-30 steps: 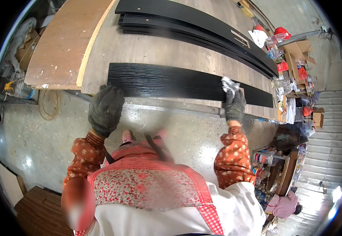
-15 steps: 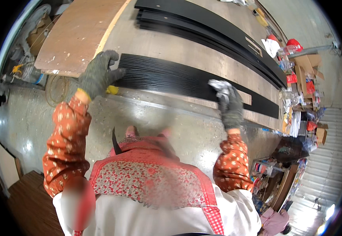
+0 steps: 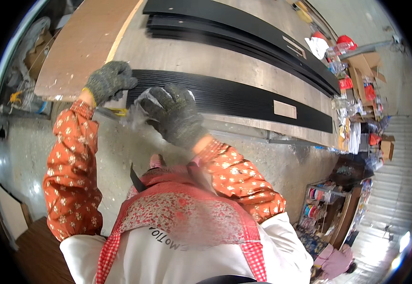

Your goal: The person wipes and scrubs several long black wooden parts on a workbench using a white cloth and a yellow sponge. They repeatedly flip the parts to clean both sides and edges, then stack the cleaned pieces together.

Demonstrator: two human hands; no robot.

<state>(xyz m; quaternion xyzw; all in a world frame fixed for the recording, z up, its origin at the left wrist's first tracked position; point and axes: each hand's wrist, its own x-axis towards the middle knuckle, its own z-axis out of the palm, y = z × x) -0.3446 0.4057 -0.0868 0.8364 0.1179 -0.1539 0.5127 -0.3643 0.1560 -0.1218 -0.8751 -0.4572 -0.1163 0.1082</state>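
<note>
A long black ribbed panel point(image 3: 244, 97) lies on the workbench point(image 3: 191, 57) in front of me. My left hand point(image 3: 108, 81), in a grey knit glove, rests on the panel's left end. My right hand point(image 3: 175, 113), also gloved, is raised near the left hand and is shut on a crumpled piece of clear plastic film point(image 3: 142, 106). A pale rectangular label point(image 3: 285, 109) sits on the panel toward its right. My orange flowered sleeves and red apron fill the lower part of the view.
More long black panels point(image 3: 244, 33) are stacked at the back of the bench. A brown board point(image 3: 80, 45) lies at the left. Boxes, bottles and red items point(image 3: 353, 71) crowd the right end; shelves with spools point(image 3: 319, 208) stand lower right.
My right hand has swept from the panel's right part across to the left end, carrying the clear film. My left hand has stayed on the left end of the panel.
</note>
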